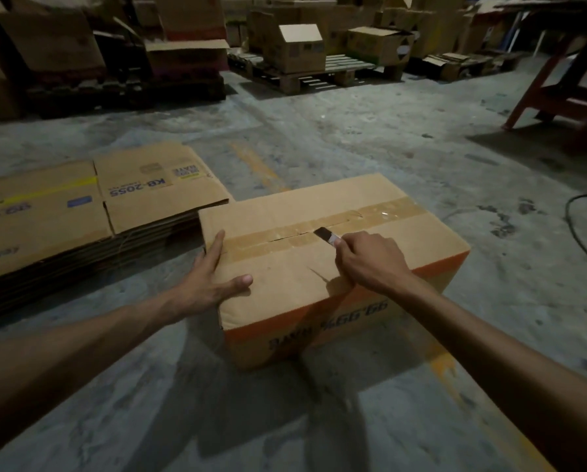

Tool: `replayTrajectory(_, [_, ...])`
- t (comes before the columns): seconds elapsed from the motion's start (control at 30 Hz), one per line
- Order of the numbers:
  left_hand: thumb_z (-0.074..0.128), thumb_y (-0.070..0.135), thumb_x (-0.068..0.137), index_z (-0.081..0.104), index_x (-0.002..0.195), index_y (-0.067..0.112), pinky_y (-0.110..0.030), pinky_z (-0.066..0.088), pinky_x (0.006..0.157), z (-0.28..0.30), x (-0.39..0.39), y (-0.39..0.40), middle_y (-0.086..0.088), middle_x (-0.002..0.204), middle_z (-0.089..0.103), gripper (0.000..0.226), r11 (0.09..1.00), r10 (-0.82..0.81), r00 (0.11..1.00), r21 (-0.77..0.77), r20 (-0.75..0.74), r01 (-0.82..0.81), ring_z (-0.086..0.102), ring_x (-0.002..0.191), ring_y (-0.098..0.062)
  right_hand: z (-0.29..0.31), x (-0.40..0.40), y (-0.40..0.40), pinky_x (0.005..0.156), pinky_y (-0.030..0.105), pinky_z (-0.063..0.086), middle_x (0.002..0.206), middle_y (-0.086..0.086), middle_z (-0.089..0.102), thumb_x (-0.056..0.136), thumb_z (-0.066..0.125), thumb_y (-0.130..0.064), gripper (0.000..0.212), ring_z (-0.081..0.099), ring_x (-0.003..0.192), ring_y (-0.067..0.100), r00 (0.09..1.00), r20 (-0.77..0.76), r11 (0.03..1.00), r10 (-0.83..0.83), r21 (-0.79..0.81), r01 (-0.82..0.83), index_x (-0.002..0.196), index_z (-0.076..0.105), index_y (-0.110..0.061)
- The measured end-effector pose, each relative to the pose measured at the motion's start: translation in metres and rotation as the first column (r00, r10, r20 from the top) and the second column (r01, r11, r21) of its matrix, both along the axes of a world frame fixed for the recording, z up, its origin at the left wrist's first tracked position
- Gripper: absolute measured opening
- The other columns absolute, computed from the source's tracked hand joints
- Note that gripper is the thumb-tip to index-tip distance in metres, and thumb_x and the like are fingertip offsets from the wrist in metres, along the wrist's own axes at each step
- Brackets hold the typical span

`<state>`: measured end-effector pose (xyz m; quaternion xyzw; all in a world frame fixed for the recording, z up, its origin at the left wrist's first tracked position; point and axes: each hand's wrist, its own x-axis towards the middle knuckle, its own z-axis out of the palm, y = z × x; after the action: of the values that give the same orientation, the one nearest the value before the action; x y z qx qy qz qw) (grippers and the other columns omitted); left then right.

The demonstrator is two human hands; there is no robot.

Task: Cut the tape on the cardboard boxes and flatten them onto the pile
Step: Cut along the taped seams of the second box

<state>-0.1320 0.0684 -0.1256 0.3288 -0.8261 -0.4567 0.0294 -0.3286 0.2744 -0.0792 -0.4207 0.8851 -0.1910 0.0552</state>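
A closed cardboard box (pixel 370 247) with orange-printed sides stands on the concrete floor in front of me. Brown tape (pixel 380 214) runs along its top seam, and the seam gapes open left of the blade. My right hand (pixel 367 258) grips a small cutter (pixel 327 235), whose blade tip sits on the tape near the middle of the seam. My left hand (pixel 213 281) rests on the box's near left corner, fingers straight, thumb on the top face. A pile of flattened boxes (pixel 81 212) lies just left of the box.
Pallets (pixel 322 71) with open cardboard boxes (pixel 299 46) line the back. A red wooden stand (pixel 564 93) is at the right. A black cable (pixel 581 233) curves over the floor at the right edge. Bare concrete lies between me and the pallets.
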Motion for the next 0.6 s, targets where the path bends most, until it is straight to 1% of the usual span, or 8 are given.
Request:
replayTrajectory(0.07, [0.076,0.050,0.072,-0.024,0.148,0.041,-0.038,0.027,0.115,0.008,0.001,-0.010,0.005,0.163,0.006,0.126,0.997,-0.016,0.999,0.068,-0.045,0.019,0.022,0.139,-0.010,0.007,0.006,-0.005,0.070,0.033,0.049,0.078,0.005,0.068,0.103,0.035,-0.040,0.046,0.059,0.064,0.021,0.995,0.064,0.994,0.070,0.081,-0.075,0.080,0.066,-0.015])
replayTrajectory(0.13, [0.077,0.038,0.075,-0.027,0.146,0.042,-0.041,0.032,0.113,0.014,0.003,-0.019,0.006,0.162,0.009,0.127,0.995,-0.023,0.998,0.100,-0.055,0.028,0.024,0.137,-0.009,0.013,0.013,-0.008,0.075,0.037,0.051,0.086,0.009,0.070,0.102,0.038,-0.039,0.045,0.063,0.074,0.027,0.985,0.106,0.978,0.136,0.144,-0.151,0.086,0.068,-0.010])
replayTrajectory(0.23, [0.085,0.055,0.059,-0.019,0.149,0.047,-0.048,0.039,0.109,0.017,0.005,-0.027,0.003,0.162,0.015,0.138,0.997,0.000,1.000,0.081,-0.027,0.002,0.028,0.143,-0.022,0.024,0.019,-0.010,0.075,0.040,0.054,0.093,0.012,0.072,0.102,0.039,-0.034,0.041,0.069,0.083,0.031,0.946,0.276,0.954,0.171,0.194,-0.229,0.090,0.065,-0.005])
replayTrajectory(0.3, [0.085,0.063,0.050,-0.007,0.153,0.041,-0.045,0.045,0.101,0.014,0.004,-0.029,-0.002,0.156,0.029,0.140,0.995,0.076,0.997,0.058,-0.009,-0.076,0.041,0.133,-0.025,0.032,0.019,-0.012,0.066,0.036,0.055,0.095,0.014,0.073,0.103,0.039,-0.030,0.036,0.073,0.081,0.032,0.859,0.493,0.948,0.139,0.183,-0.259,0.085,0.060,-0.007])
replayTrajectory(0.37, [0.081,0.066,0.054,0.013,0.156,0.030,-0.040,0.050,0.092,0.013,0.001,-0.026,-0.006,0.149,0.041,0.127,0.987,0.157,0.987,0.039,0.017,-0.158,0.050,0.119,-0.023,0.036,0.019,-0.022,0.064,0.034,0.053,0.089,0.012,0.075,0.104,0.037,-0.037,0.039,0.074,0.075,0.028,0.804,0.565,0.945,0.183,0.123,-0.302,0.083,0.057,-0.010])
replayTrajectory(0.47, [0.071,0.059,0.074,0.040,0.145,0.027,-0.035,0.050,0.082,0.005,-0.002,-0.013,-0.005,0.134,0.056,0.084,0.969,0.246,0.969,-0.050,0.040,-0.244,0.054,0.105,-0.019,0.033,0.022,-0.060,0.063,0.032,0.051,0.074,0.002,0.071,0.103,0.036,-0.045,0.044,0.068,0.059,0.017,0.888,0.271,0.911,0.372,0.075,-0.405,0.082,0.059,-0.014])
replayTrajectory(0.53, [0.067,0.066,0.073,0.039,0.143,0.034,-0.037,0.050,0.084,-0.004,-0.003,-0.003,0.000,0.130,0.057,0.082,0.970,0.240,0.969,-0.042,0.057,-0.238,0.057,0.108,-0.021,0.024,0.024,-0.092,0.059,0.033,0.043,0.072,-0.002,0.059,0.102,0.036,-0.047,0.042,0.060,0.068,0.022,0.909,0.044,0.898,0.414,0.142,-0.416,0.074,0.053,-0.022])
replayTrajectory(0.6, [0.063,0.075,0.070,0.031,0.145,0.038,-0.039,0.052,0.086,-0.013,-0.002,0.003,0.003,0.131,0.055,0.090,0.961,0.275,0.960,-0.006,0.055,-0.275,0.058,0.112,-0.024,0.013,0.025,-0.121,0.063,0.033,0.039,0.080,0.000,0.057,0.102,0.036,-0.048,0.038,0.059,0.085,0.028,0.892,-0.042,0.877,0.450,0.209,-0.433,0.075,0.052,-0.026])
